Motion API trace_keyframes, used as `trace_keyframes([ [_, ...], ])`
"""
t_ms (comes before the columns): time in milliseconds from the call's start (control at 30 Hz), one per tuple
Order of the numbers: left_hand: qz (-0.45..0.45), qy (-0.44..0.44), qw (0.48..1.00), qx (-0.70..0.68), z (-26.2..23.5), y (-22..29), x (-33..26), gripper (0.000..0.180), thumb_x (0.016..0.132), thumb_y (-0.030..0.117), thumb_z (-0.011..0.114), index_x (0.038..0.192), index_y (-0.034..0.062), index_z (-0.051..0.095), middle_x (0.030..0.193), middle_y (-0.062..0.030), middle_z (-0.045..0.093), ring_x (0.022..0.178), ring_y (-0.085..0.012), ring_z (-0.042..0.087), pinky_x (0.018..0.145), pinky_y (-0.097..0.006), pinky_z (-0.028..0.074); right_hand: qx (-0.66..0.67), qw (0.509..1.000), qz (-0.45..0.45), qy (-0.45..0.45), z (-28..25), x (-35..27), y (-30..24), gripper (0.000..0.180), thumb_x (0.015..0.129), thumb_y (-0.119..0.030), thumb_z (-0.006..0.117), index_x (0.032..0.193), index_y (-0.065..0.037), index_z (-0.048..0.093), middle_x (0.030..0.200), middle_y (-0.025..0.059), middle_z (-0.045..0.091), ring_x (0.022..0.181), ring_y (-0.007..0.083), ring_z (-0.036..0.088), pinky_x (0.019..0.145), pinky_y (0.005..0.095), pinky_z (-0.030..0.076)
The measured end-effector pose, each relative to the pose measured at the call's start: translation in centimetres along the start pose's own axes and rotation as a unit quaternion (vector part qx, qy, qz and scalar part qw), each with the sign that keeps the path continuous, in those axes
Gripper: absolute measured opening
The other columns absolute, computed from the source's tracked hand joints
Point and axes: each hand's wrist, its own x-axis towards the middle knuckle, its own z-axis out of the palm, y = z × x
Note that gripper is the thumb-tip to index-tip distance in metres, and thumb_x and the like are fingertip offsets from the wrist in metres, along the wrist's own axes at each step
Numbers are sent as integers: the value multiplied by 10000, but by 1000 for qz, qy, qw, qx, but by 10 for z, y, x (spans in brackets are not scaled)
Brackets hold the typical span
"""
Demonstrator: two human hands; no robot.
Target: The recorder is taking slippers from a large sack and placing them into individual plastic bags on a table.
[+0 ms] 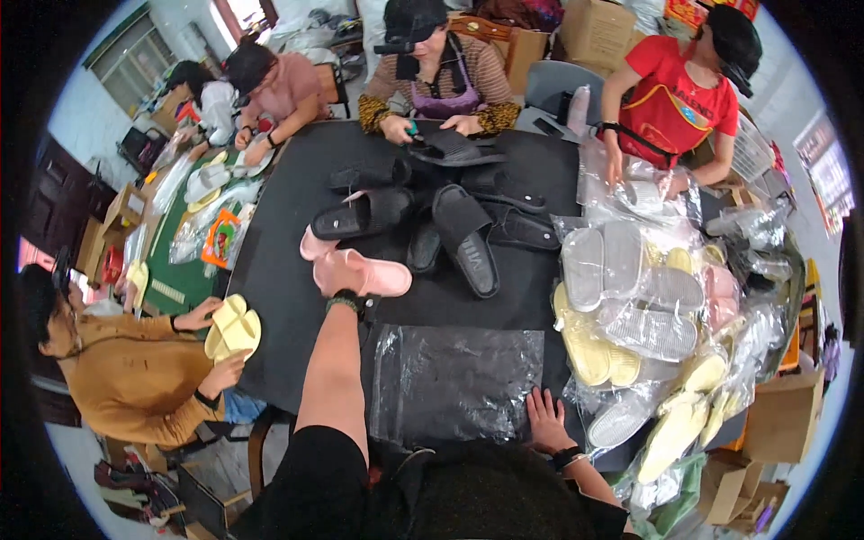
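A clear flat bag (454,382) lies on the black table's near edge. Bagged slippers (634,306) pile up at the right. Brown cartons (598,31) stand behind, another carton (781,416) at lower right.

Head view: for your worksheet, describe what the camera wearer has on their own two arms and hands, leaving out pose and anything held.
Both forearms are bare, with no gloves. The left hand has a dark, green-edged band at its wrist, and a black short sleeve covers the upper arm. The right hand has a black wristband or watch at its wrist.
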Motion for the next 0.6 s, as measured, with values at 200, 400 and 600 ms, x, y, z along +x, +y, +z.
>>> trace_keyframes([
  [200, -92, 43, 993, -57, -14, -60, 12, 387, 911, 138, 516, 1281, 23, 506, 1244, -244, 574, 1135, -405, 572, 959, -474, 471, 4, 999, -1, -42, -8, -2, 1, 1350, 540, -625, 819, 1527, -18, 125, 1606, 165, 94, 1476, 391, 94, 1125, 639, 136],
  [400, -108, 89, 988, 64, -80, -106, 55, 418, 902, 35, 500, 1318, 19, 458, 1215, -244, 568, 1144, -397, 567, 939, -447, 496, 33, 999, 15, -18, -12, -5, 2, 1348, 544, -643, 806, 1524, -10, 130, 1604, 171, 93, 1474, 406, 78, 1123, 648, 125],
  [600, -220, -95, 952, 189, -116, -133, 51, 778, 839, 243, 674, 1466, 25, 268, 1423, -238, 418, 1297, -385, 453, 972, -490, 479, 26, 999, -4, -33, -2, 3, 5, 1365, 529, -635, 822, 1524, -12, 125, 1606, 178, 82, 1476, 405, 66, 1112, 668, 126],
])
